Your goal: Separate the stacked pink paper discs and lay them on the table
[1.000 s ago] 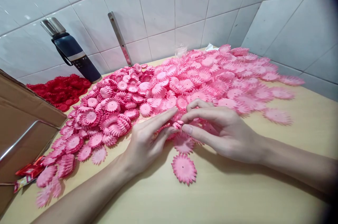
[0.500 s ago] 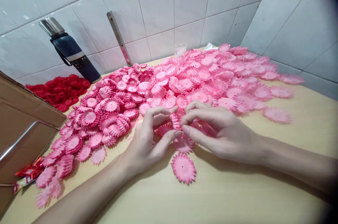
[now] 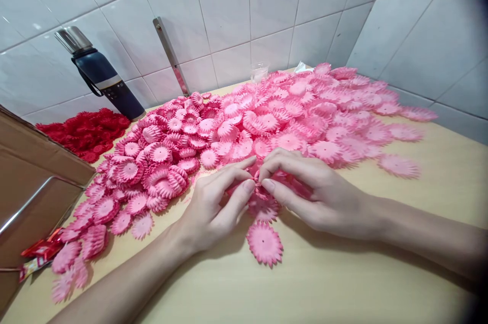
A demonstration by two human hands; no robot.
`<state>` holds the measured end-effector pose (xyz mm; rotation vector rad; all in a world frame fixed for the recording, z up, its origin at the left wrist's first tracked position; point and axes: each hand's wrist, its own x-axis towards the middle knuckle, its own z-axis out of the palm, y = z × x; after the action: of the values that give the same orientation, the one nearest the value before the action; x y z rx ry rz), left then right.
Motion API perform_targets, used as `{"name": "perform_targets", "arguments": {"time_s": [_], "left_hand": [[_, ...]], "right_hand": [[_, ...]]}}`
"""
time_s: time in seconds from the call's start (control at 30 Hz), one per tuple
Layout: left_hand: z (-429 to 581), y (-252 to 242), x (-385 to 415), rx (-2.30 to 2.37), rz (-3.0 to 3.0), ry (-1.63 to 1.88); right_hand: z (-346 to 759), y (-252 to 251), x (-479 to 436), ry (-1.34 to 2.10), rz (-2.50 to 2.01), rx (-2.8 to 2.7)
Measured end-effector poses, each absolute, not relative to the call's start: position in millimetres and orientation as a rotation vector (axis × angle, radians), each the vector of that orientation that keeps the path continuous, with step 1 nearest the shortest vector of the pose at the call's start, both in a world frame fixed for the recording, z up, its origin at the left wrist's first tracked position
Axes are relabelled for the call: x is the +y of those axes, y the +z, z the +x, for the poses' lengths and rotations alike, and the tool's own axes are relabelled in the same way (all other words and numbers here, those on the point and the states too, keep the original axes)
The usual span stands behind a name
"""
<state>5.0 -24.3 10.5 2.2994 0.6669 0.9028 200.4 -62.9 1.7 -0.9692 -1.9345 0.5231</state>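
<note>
My left hand (image 3: 223, 202) and my right hand (image 3: 310, 192) meet at the near edge of a heap of pink scalloped petal discs (image 3: 282, 110). Thumb and forefinger of each hand pinch the edge of one small pink petal disc (image 3: 257, 181), mostly covered by the fingertips. Below the hands, one flat pink disc (image 3: 265, 243) with a dark centre hole lies on the table, and another pink disc (image 3: 264, 210) sits partly under the fingers. More pink pieces show behind my right thumb. To the left, darker-edged pink discs (image 3: 129, 171) are piled up, their petals curled.
A red petal pile (image 3: 82, 133) lies at the back left beside a leaning dark blue flask (image 3: 109, 82). A metal strip (image 3: 171, 57) rests against the tiled wall. A cardboard box (image 3: 41, 176) and a red wrapper (image 3: 43, 248) border the left. A clear cup (image 3: 260, 72) stands behind the heap.
My left fingers have closed down over the petal disc, which stood upright and more visible before. My right fingertips have shifted slightly left. The piles and the loose disc below stay put.
</note>
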Motion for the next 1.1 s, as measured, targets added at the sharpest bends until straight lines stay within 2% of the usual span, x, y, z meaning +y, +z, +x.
{"name": "perform_targets", "arguments": {"time_s": [0.27, 0.6, 1.1], "left_hand": [[6.1, 9.6, -21.6, 0.86, 2.197, 1.011], [6.1, 6.7, -23.5, 0.648, 2.274, 1.03], [7.2, 9.9, -22.0, 0.684, 2.111, 0.985]], "right_hand": [[201.6, 2.5, -61.6, 0.53, -1.041, -1.878], [200.9, -0.1, -59.6, 0.545, -1.029, -1.912], [201.0, 6.3, -60.1, 0.98, -1.096, -1.664]]}}
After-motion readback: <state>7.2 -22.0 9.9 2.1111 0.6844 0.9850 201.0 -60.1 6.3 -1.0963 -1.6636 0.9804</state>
